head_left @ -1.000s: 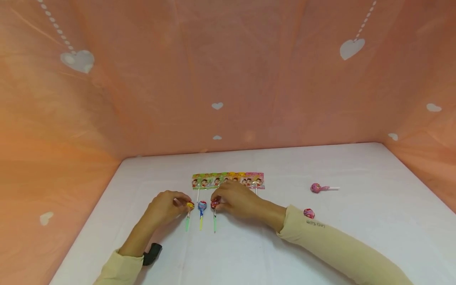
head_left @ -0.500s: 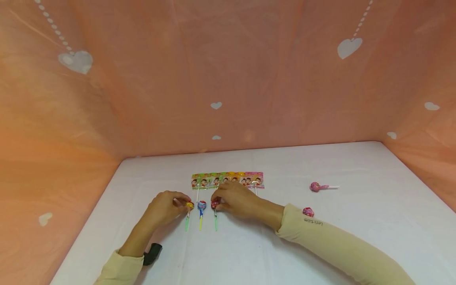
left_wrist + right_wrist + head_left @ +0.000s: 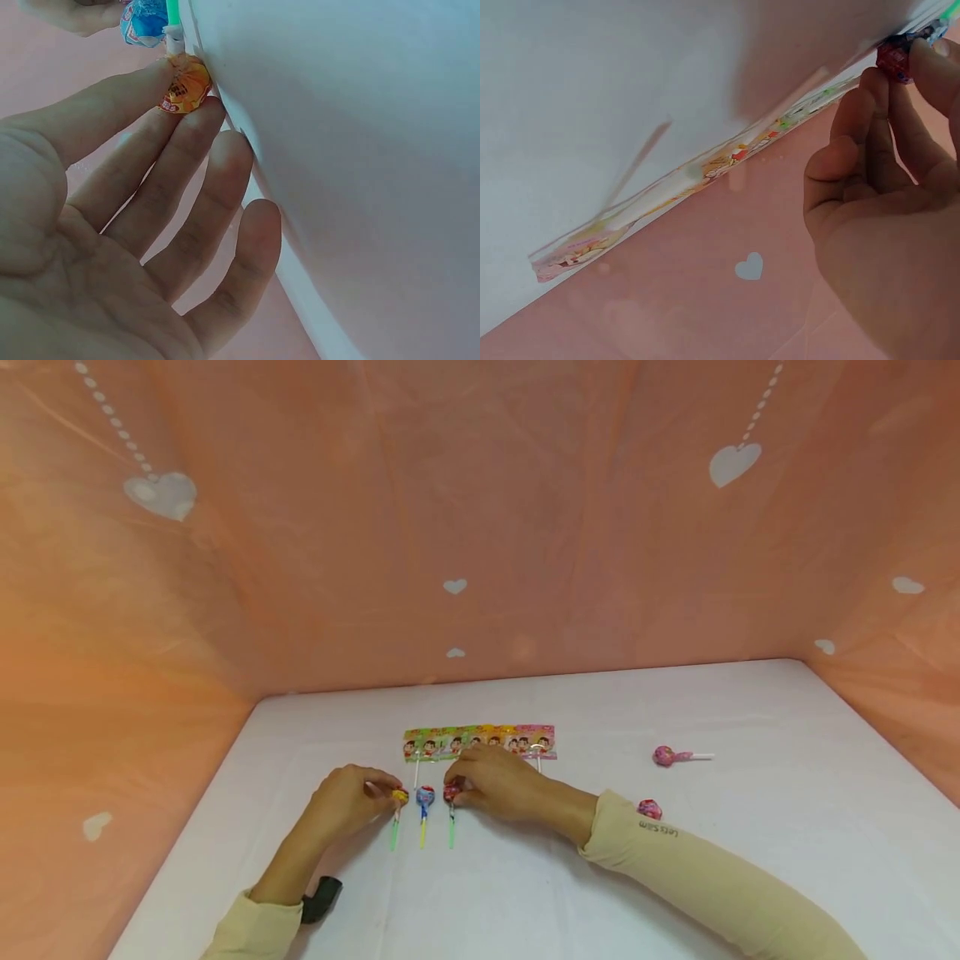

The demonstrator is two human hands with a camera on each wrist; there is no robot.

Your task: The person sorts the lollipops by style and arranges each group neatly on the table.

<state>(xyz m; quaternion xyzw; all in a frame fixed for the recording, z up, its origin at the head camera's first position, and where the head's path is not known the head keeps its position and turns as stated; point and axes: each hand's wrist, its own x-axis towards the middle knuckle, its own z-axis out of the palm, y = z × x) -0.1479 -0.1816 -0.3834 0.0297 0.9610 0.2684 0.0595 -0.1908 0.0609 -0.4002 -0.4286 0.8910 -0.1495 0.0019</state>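
Three wrapped lollipops lie side by side with their sticks toward the person. My left hand (image 3: 351,797) pinches the head of the yellow lollipop (image 3: 187,86) between thumb and fingers; its stick is green. In the middle, untouched, lies the blue lollipop (image 3: 425,796) on a yellow stick. The dark red lollipop (image 3: 897,60), also green-sticked, has its head pinched by my right hand (image 3: 498,783). Just behind the hands runs a row of flat packets (image 3: 450,742) in green, yellow and pink, with white sticks; the right hand partly covers it.
A pink lollipop (image 3: 664,756) with a white stick lies to the right. Nearer, another pink lollipop head (image 3: 650,809) shows beside the right sleeve, which hides the rest. Orange cloth with hearts (image 3: 525,527) stands behind the white table (image 3: 750,718).
The green stick of the dark red lollipop swings slightly right, then back left. Both hands keep their pinch in the same place; the head view shifts a little.
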